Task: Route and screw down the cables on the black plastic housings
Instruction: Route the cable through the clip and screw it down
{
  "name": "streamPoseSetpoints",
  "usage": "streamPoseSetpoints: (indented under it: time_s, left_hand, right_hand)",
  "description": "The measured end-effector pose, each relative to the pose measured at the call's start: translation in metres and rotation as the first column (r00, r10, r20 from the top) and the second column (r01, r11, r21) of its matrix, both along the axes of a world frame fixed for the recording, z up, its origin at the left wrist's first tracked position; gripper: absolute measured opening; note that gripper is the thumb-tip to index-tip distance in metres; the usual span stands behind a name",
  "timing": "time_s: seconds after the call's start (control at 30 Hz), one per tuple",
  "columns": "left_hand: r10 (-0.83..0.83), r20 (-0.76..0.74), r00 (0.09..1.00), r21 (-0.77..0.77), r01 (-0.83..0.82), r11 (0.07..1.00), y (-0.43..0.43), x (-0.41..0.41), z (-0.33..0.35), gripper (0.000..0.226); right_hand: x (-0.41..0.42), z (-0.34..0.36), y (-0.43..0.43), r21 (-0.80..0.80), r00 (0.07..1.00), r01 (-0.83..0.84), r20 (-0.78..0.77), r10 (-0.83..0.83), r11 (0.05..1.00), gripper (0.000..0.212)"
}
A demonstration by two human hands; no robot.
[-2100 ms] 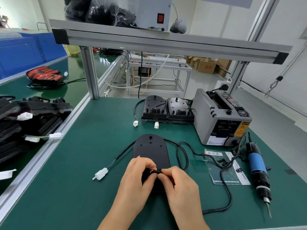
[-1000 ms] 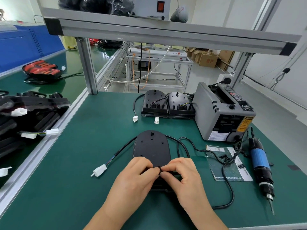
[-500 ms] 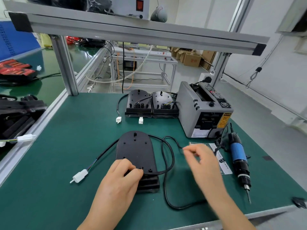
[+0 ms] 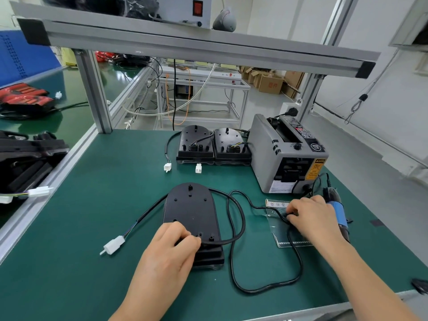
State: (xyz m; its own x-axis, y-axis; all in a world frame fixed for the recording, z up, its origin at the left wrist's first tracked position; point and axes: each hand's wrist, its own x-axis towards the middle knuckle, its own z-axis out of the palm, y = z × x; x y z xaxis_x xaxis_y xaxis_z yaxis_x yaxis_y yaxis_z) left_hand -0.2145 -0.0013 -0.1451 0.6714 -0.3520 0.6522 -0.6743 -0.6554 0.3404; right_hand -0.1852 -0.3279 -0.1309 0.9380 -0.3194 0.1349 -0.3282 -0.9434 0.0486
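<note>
Near the surface's (image 4: pixel 92 228) middle, the black housing (image 4: pixel 190 209) lies flat; my left hand (image 4: pixel 171 249) grips its near end, fingers (image 4: pixel 188 239) curled over the cable (image 4: pixel 242 224). My right hand (image 4: pixel 310 216), pinching there a second ago, now reaches right to the parts bag (image 4: pixel 283 239), its fingers bent, hold unclear: likely fetching a screw.

From my remote seat I see a workbench (image 4: pixel 88 228) covered with a green mat. Over it runs an aluminium shelf beam (image 4: pixel 185 46), carried by aluminium posts (image 4: pixel 93 89). Behind the bench an open metal rack (image 4: pixel 243 98) stands on a pale grey floor (image 4: pixel 361 154), with cardboard boxes (image 4: pixel 271 84) near it. The right wall (image 4: pixel 389 93) is white. On the left are a second green bench (image 4: pixel 71 89) and a blue partition (image 4: pixel 20 56). The light is bright and even.
</note>
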Motion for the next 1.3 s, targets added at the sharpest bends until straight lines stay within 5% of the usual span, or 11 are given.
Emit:
streamPoseSetpoints:
  time_s: [0.4,0.53,0.6,0.7,0.77,0.97,1.1,1.3]
  left_hand:
    - [0.021,-0.056,0.998,0.027,-0.02,0.999,0.0,-0.003,0.006,0.016]
    - [0.026,-0.089,0.996,0.041,-0.022,0.999,0.001,-0.004,0.006,0.017]
    - [0.022,-0.1,0.995,0.045,-0.018,0.999,0.001,-0.004,0.006,0.017]
    - [0.017,-0.094,0.995,0.038,-0.014,0.999,0.002,-0.004,0.003,0.017]
    - [0.01,-0.083,0.996,0.032,-0.007,0.999,0.001,-0.005,0.002,0.018]
    - [-0.006,0.016,1.0,0.02,0.006,1.0,-0.001,-0.003,-0.007,0.011]
    - [-0.011,0.061,0.998,-0.01,0.012,1.0,-0.002,0.0,-0.01,0.029]
    - [-0.015,0.045,0.999,0.004,0.015,1.0,0.0,0.002,-0.014,0.011]
  right_hand:
    - [0.002,-0.003,0.0,-0.03,0.999,-0.022,0.04,0.024,0.999,0.019]
    - [-0.002,0.022,0.03,0.184,0.96,-0.168,0.254,0.118,0.968,0.021]
    - [-0.006,0.038,0.063,0.347,0.92,-0.363,0.28,0.274,0.865,0.028]
    - [-0.01,0.049,0.112,0.631,0.856,-0.478,0.177,0.487,0.611,0.026]
    - [-0.008,0.052,0.13,0.72,0.829,-0.427,0.07,0.555,0.547,0.023]
    - [0.01,0.057,0.148,0.737,0.784,-0.334,-0.129,0.607,0.588,0.013]
    - [0.016,0.061,0.151,0.746,0.771,-0.257,-0.225,0.596,0.614,0.011]
    - [0.028,0.073,0.162,0.67,0.698,-0.273,-0.356,0.621,0.691,0.013]
